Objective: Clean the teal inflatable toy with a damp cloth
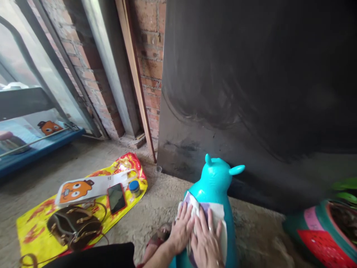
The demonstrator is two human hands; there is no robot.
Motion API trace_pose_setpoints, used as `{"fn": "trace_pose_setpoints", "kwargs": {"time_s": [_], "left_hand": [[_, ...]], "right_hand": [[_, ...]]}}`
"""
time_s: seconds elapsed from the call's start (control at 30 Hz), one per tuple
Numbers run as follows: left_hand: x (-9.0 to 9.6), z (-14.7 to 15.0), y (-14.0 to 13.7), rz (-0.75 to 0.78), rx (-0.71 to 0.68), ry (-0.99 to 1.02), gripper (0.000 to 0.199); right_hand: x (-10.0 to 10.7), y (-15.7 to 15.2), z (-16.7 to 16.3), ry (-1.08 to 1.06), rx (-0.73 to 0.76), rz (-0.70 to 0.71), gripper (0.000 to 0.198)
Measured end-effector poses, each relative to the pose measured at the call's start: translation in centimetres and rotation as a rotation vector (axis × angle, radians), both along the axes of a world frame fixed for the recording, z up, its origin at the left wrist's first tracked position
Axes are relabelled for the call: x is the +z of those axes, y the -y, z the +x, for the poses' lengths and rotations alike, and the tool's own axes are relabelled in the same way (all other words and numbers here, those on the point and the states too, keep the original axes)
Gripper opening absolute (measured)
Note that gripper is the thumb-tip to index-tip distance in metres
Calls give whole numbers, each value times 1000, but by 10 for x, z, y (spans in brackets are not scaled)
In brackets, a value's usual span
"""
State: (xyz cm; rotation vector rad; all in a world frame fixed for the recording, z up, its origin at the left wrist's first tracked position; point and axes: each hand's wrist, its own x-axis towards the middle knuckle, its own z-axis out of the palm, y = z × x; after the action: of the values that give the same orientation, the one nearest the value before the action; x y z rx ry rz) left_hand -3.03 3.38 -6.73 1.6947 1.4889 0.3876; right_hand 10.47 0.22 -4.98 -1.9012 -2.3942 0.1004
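Note:
A shiny turquoise inflatable animal (216,178) with two ears stands in front of me, its head toward the black board. Over its back lies a white and purple cloth (219,212). My left hand (182,227) rests flat on the cloth's left side, fingers stretched out. Right beside it, my right hand (206,234) presses flat on the cloth too, its fingers spread. Both palms face down, and the cloth lies between them and the toy.
A yellow sheet (30,227) on the concrete floor bears a brown handbag (74,225), a phone (116,198), a blue-lidded jar (134,188) and a white bag (104,183). A painted plant pot (320,230) stands at right. A large black board (251,82) leans behind the toy.

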Motion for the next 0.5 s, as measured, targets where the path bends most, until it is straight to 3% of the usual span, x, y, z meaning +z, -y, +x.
{"fn": "trace_pose_setpoints", "kwargs": {"time_s": [0.13, 0.23, 0.3, 0.4, 0.5], "left_hand": [[-20, -5, -43, 47, -38, -5, 60], [-20, -8, -41, 35, -16, -20, 65], [-19, -10, -19, 27, -9, -29, 64], [-24, -17, 29, -15, 19, -49, 59], [-33, -22, 65, -98, 90, -77, 60]], "right_hand": [[43, -61, -14, -15, 115, -30, 53], [57, -64, -18, -73, 114, -25, 49], [49, -40, -15, -111, 123, -52, 51], [15, 20, -6, -91, 181, -85, 55], [-15, 67, 6, -9, 43, 16, 41]]}}
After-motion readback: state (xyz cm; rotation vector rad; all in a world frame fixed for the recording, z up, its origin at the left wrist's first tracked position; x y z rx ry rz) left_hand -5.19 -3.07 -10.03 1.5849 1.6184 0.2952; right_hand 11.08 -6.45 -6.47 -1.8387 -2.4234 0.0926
